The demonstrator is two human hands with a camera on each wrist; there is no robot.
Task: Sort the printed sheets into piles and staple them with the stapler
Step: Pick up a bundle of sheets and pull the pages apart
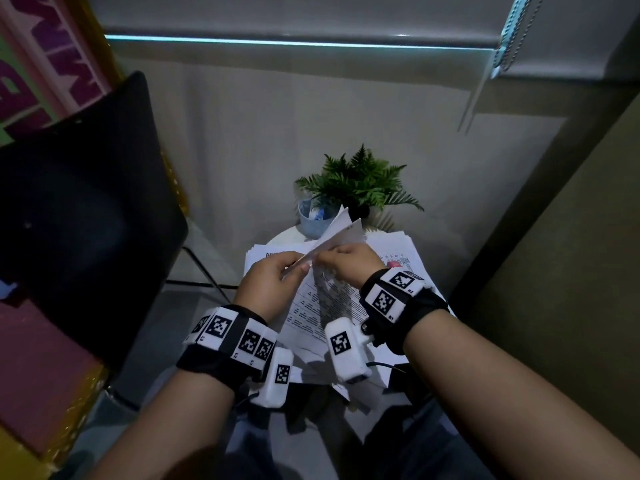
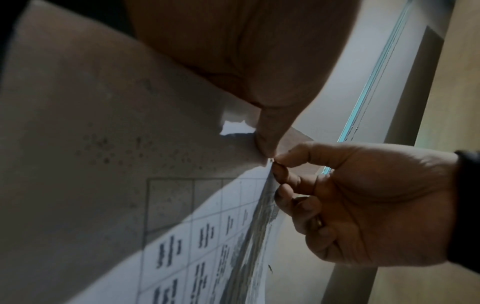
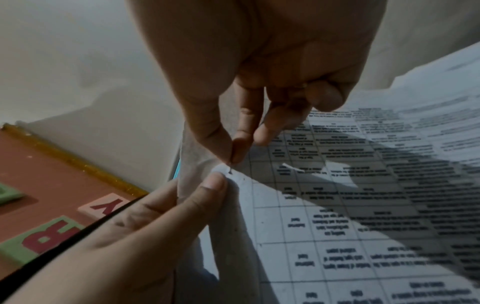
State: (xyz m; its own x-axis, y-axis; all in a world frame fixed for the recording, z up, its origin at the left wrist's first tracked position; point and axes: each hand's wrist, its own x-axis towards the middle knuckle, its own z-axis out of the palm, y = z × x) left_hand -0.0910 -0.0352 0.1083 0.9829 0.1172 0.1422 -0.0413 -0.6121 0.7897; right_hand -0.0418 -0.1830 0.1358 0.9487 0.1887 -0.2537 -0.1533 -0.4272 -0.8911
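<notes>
I hold a set of printed sheets [image 1: 343, 230] with tables of text above a small round table. My left hand [image 1: 300, 269] pinches the sheets' corner between thumb and fingers, the thumb [image 3: 213, 189] flat on the paper. My right hand [image 1: 325, 262] meets it at the same corner, where thumb and forefinger [image 3: 233, 157] pinch a tiny dark spot on the paper's edge. In the left wrist view the right hand's fingertips [image 2: 279, 164] touch the sheets [image 2: 103, 144] beside the left thumb [image 2: 265, 144]. A small red object [image 1: 394, 263], perhaps the stapler, lies on the stack behind my right hand.
More printed sheets [image 1: 391, 242] cover the white round table [image 1: 287, 233]. A blue cup [image 1: 313, 218] and a green potted plant [image 1: 356, 181] stand at its far side. A black chair [image 1: 79, 209] is on the left, and a wall stands close on the right.
</notes>
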